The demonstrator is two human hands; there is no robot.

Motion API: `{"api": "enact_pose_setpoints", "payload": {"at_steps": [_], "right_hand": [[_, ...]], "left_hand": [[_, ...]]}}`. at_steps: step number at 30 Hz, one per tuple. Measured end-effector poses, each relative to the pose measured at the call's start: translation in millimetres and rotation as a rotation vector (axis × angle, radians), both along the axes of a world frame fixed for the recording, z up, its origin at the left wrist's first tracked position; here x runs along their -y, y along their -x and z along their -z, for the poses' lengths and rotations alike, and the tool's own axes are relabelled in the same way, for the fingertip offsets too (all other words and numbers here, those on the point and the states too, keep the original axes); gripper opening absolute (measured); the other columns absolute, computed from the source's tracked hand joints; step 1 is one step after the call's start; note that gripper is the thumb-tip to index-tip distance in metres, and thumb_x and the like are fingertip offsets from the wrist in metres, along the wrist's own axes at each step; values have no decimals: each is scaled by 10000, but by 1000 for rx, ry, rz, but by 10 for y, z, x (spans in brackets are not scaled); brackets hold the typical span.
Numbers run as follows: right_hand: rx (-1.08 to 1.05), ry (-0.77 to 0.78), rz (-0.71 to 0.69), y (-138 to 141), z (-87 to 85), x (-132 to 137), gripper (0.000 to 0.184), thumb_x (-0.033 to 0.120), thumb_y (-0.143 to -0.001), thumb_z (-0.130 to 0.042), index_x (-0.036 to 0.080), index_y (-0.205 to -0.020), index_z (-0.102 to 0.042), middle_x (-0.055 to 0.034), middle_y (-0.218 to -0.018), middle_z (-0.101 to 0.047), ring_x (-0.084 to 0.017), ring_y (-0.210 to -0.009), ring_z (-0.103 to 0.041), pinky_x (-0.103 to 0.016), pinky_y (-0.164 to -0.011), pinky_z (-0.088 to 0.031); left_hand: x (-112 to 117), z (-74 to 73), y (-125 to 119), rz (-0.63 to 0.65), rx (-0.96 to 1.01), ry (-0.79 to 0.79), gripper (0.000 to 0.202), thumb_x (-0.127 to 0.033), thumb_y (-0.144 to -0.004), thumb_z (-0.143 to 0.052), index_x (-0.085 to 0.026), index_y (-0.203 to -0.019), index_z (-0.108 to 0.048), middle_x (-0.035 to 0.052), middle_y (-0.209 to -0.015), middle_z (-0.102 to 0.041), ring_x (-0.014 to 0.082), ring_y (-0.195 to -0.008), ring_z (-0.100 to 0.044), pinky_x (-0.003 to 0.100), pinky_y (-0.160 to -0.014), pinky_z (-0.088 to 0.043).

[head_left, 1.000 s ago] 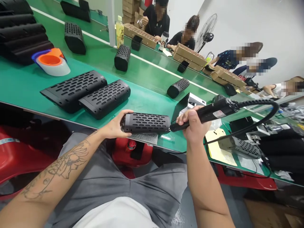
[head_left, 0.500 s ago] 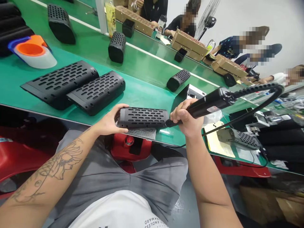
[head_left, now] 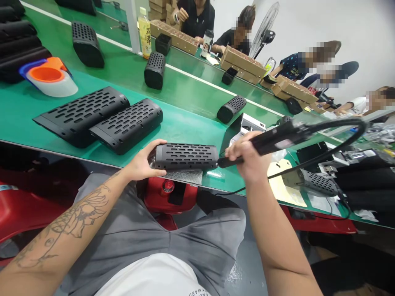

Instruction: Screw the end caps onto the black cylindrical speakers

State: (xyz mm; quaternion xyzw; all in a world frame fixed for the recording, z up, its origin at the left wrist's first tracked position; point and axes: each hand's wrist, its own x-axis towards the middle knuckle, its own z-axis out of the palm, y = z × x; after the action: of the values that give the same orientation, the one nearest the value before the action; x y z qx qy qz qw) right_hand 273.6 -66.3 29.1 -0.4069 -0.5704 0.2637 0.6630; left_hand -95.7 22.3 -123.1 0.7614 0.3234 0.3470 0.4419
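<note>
My left hand (head_left: 144, 162) grips the left end of a black perforated speaker shell (head_left: 186, 156) that lies lengthwise at the near edge of the green bench (head_left: 185, 123). My right hand (head_left: 248, 158) is wrapped round a black corded electric screwdriver (head_left: 277, 139). Its tip touches the shell's right end. The cable loops away to the right. A piece of bubble wrap (head_left: 184, 176) lies under the shell.
Two larger perforated shells (head_left: 98, 119) lie to the left, with an orange and white tape dispenser (head_left: 49, 80) behind them. More shells stand on the belt (head_left: 231, 107). A grey shell (head_left: 311, 183) rests on yellow paper at right. Several people work with cardboard boxes at the far side.
The shell has been turned slightly in my left hand, and the screwdriver has tilted lower against its right end. The view has shifted a little.
</note>
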Motion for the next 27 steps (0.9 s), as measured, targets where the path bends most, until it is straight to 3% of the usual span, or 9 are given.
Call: {"api": "enact_pose_setpoints", "payload": {"at_steps": [3,5,8,11,13,16,19,21,27], "right_hand": [[-56,-173,340,-420,-86,-233,521,727,-982,-1032,284,-991,-758,111,-625,-605,-137,-468,-603,-312,-508,-596],[-31,-202,535,-725,-59,-418,543,733,-908,-1077,286,-965,-773,95,-648,-642,-138,-470,-589,-325,-476,-552],[29,-133,630,-1030,102,-574,595,772,-857,-1076,300,-911,-717,100,-634,-633,-166,-474,-613,-345,-471,-523],[45,-93,617,-1079,241,-533,585,784,-889,-1030,303,-921,-698,122,-609,-593,-188,-490,-655,-348,-495,-556],[37,-103,603,-994,241,-441,571,776,-885,-1033,308,-922,-708,127,-602,-593,-182,-470,-631,-352,-488,-566],[-27,-142,546,-722,108,-267,563,746,-880,-1066,306,-900,-715,119,-589,-599,-168,-439,-586,-345,-466,-555],[-122,-194,391,-305,-75,-79,563,728,-906,-1078,293,-935,-722,116,-609,-593,-157,-445,-596,-324,-473,-570],[-147,-212,256,14,-160,24,603,803,-919,-1045,298,-980,-721,128,-606,-561,-149,-422,-569,-313,-462,-562],[-98,-151,-4,770,-131,-7,686,966,-951,-928,338,-1009,-658,131,-598,-513,-144,-407,-532,-318,-458,-558]], "left_hand": [[17,57,-7,-17,37,-12,1168,-710,-829,-1091,-241,-1782,-606,164,-1627,-788,384,-1379,-857,478,-1249,-723],[14,104,-5,-24,39,-19,1174,-716,-837,-1081,-239,-1795,-597,169,-1639,-785,387,-1381,-856,479,-1240,-726],[-10,188,3,-45,32,-65,1176,-779,-857,-1033,-237,-1800,-587,167,-1646,-777,394,-1407,-847,488,-1259,-715],[-38,257,7,-59,0,-147,1167,-829,-877,-975,-242,-1806,-582,167,-1679,-756,409,-1454,-824,513,-1299,-695],[-44,271,8,-67,-24,-196,1142,-812,-897,-950,-247,-1817,-576,170,-1708,-740,423,-1492,-804,531,-1322,-682],[-35,243,10,-68,-52,-234,1117,-738,-913,-947,-245,-1837,-559,186,-1777,-704,450,-1592,-757,555,-1383,-643],[-21,199,13,-49,-71,-241,1138,-665,-913,-974,-246,-1874,-531,199,-1849,-661,470,-1694,-699,571,-1447,-594],[-18,184,12,-42,-70,-237,1154,-650,-906,-991,-248,-1884,-528,202,-1859,-659,476,-1705,-696,575,-1449,-595],[-17,185,-12,-33,-58,-209,1183,-647,-890,-1013,-236,-1891,-534,206,-1872,-660,483,-1726,-687,569,-1467,-580]]}}
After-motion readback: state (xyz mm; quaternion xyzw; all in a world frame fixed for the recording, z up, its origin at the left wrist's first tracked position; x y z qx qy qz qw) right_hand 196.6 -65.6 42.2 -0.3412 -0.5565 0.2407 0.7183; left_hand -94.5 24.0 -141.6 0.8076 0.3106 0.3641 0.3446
